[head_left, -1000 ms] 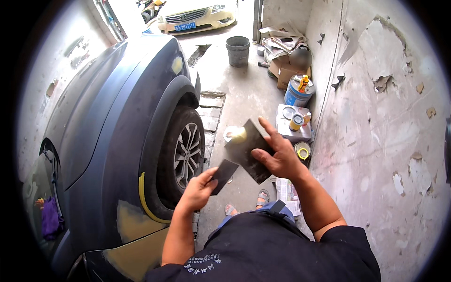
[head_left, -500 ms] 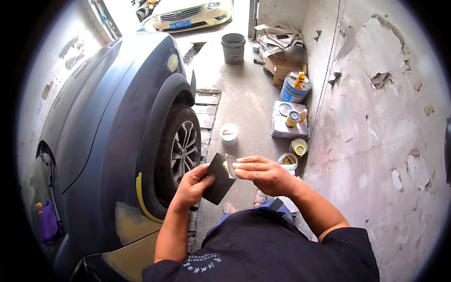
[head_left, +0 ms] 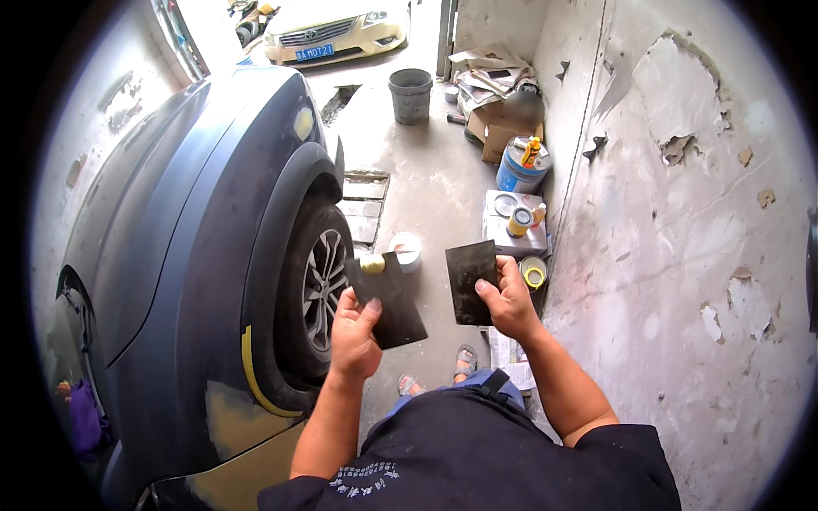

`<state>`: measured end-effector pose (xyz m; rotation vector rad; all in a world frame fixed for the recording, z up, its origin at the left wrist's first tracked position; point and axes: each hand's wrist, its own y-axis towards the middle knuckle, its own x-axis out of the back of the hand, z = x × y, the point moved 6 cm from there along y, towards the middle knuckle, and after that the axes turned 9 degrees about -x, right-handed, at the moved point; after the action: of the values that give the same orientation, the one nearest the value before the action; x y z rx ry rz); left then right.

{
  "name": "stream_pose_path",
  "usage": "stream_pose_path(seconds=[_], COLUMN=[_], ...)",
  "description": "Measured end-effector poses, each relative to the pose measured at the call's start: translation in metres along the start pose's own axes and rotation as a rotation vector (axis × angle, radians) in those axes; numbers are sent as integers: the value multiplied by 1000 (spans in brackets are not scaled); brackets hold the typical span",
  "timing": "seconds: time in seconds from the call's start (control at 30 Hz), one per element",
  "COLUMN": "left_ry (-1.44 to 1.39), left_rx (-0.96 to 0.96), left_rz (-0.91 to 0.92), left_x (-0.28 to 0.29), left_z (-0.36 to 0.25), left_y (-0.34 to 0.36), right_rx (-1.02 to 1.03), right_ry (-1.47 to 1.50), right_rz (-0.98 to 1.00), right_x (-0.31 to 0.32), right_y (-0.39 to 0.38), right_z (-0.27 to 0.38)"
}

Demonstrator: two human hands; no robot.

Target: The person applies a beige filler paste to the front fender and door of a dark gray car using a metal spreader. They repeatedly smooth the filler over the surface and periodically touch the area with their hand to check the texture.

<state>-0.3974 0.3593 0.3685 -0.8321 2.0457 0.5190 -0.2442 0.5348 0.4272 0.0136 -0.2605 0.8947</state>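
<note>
My left hand [head_left: 354, 339] is closed on the lower left edge of a dark, flat rectangular putty spreader [head_left: 396, 308], thumb on its face. A dab of yellowish putty [head_left: 372, 263] sits at that spreader's top edge. To the right, my right hand [head_left: 511, 302] pinches a second dark rectangular spreader [head_left: 463, 277] between thumb and fingers. Its face is smudged and turned up. The two spreaders are apart, both held in front of my body. Behind the left one, a small white tub [head_left: 407, 247] on the floor is partly covered.
At left stands a dark car [head_left: 183, 247] with sanded, putty-coloured patches, yellow tape [head_left: 256, 379] around the wheel arch, and a wheel [head_left: 324, 289]. Along the right wall are a blue-and-white drum [head_left: 520, 175], a box [head_left: 511, 234] and cans. A grey bucket [head_left: 411, 100] stands farther off.
My hands have drawn apart, the right one moving right with its spreader, which has turned from edge-on at the left spreader to face up. The putty now shows at the left spreader's top edge.
</note>
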Motion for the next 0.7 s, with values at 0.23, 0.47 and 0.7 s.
stream_pose_path(seconds=[0.23,0.47,0.7], left_ry=[17,279,298], left_rx=[21,-209,-257], left_rz=[-185,-124,-75], left_x=[-13,-22,-20], left_z=[33,19,0], left_y=[-15,-11,-11], right_rx=[98,159,241], right_ry=[129,-243,-363], right_rz=[102,209,210], right_x=[-50,-72,-76], right_y=[-13,-19,-27], right_z=[22,16,33])
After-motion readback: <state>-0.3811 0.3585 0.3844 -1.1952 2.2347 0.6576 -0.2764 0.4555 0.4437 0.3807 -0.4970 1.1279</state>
